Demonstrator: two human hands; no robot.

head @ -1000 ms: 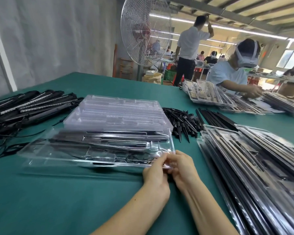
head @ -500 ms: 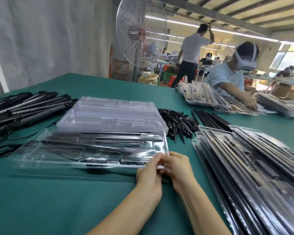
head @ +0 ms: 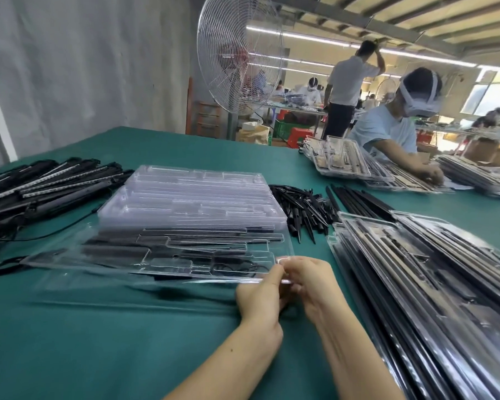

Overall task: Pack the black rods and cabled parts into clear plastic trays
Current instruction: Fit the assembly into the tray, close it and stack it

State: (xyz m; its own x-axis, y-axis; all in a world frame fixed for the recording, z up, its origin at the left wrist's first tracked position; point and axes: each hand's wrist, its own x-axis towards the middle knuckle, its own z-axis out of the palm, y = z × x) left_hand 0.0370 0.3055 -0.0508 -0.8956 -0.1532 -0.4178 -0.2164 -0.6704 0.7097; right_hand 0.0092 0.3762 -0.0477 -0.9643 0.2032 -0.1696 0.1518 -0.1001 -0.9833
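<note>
Tray [head: 58,262], one, is pinched by left hand [head: 259,297] and right hand [head: 316,285].

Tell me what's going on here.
A person is packing by hand. The left hand and right hand pinch the near right corner of a filled tray, seemingly closing it. A stack of empty trays sits behind it, packed trays lie to its right, and cabled parts lie at the left.
</note>
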